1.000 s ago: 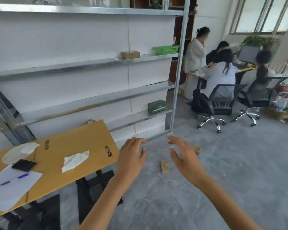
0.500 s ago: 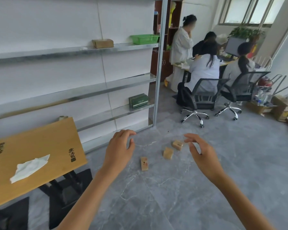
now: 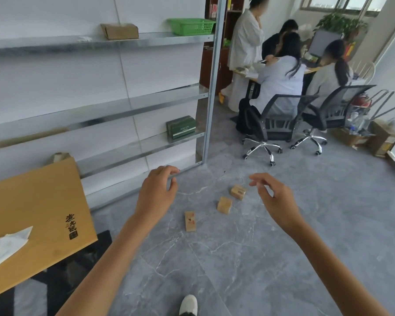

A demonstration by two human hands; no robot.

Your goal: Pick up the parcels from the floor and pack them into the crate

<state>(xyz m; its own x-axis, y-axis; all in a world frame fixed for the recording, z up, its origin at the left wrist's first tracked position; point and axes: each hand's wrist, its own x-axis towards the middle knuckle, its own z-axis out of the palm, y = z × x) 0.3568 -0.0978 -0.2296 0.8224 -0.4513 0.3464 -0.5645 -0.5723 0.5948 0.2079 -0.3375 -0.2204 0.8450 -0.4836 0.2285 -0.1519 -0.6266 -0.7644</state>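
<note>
parcels [image 3: 224, 205] now closer on the floor [image 3: 237, 258] after a step in, left hand [image 3: 156, 192] and right hand [image 3: 276, 199] fingers loosely curled, empty, pickup not begun.

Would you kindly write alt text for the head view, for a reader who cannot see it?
The left hand and right hand, both empty, reach toward three small parcels lying apart on a grey floor beside metal shelving.
</note>
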